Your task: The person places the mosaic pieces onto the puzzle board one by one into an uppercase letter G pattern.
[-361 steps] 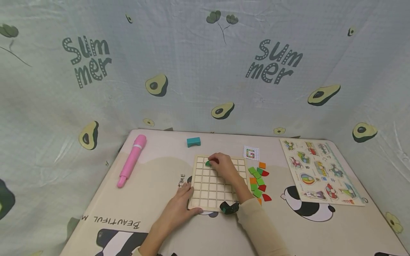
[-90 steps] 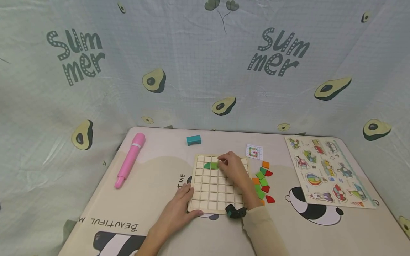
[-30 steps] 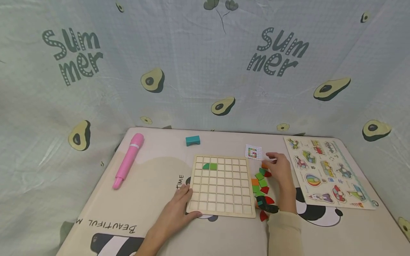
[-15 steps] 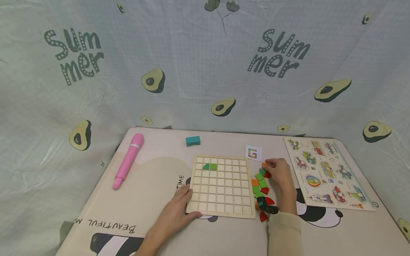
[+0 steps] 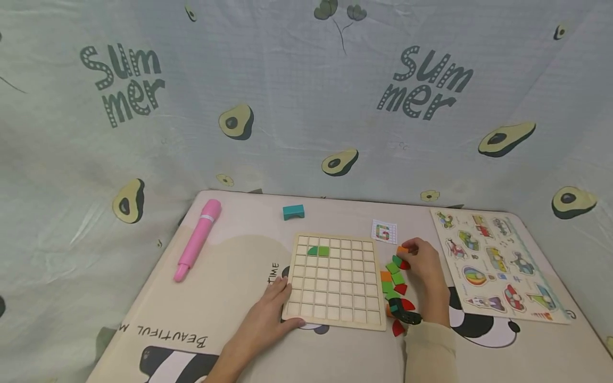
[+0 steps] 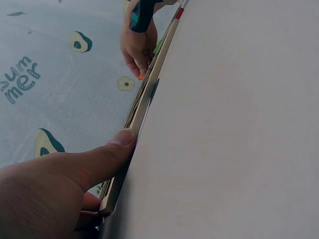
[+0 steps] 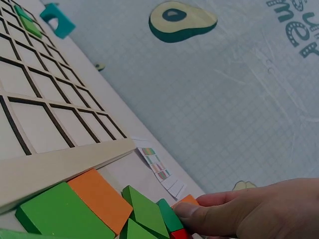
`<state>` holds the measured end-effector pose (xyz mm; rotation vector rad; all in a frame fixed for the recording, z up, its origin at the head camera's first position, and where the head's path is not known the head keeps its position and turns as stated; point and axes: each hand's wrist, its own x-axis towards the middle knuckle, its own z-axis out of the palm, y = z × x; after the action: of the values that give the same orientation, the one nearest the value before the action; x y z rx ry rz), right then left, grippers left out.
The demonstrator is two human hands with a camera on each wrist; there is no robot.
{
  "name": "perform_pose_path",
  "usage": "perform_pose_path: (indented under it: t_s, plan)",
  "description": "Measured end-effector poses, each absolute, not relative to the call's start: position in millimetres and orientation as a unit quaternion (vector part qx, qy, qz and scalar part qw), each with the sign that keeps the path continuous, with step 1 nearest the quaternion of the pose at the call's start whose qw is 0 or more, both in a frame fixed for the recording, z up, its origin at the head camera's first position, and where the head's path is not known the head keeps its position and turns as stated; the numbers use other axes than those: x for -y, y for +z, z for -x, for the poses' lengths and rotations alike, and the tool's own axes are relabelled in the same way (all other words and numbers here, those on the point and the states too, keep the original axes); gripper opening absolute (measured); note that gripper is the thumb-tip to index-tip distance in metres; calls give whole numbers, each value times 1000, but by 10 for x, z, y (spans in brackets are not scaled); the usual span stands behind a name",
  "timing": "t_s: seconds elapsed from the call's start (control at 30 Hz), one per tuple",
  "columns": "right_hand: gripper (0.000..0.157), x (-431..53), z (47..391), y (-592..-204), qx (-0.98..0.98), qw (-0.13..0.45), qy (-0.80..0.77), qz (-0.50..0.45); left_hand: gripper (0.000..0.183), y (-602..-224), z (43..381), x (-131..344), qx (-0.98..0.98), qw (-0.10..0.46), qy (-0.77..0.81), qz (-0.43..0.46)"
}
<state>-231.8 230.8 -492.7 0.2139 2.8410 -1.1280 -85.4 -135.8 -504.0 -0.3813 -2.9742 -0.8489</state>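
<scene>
My left hand rests at the near left corner of the wooden grid board. Its thumb lies against the near edge and the fingers run along the left side. On the board, a dark green quarter-round tile sits beside a light green square tile in the second row. Right of the board, my right hand pinches an orange square tile between thumb and fingertips, above the loose pile. Dark green and red pieces lie right by the thumb in the right wrist view.
Several green, orange and red tiles lie along the board's right edge. A small pattern card is behind them. Farther right lies a picture puzzle board. A teal block and a pink pen-shaped toy stand off to the back and left.
The dark green quarter-round and the light green square were put down on the board. My right hand moved from there to the pile and grasped the orange tile. The left hand stayed.
</scene>
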Motion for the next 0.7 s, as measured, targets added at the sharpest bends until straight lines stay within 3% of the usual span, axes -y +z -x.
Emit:
perform_pose_path:
  t_s: [0.5,0.7]
  plan:
    - [32,-2317,2312,-4875,-921,56,-379,-65,83,-5037,841,1339,956,15,-265,126]
    - [31,-2304,2332,-4842,-916,39,-395,-61,84,-5044,852,1336,956,13,-270,117]
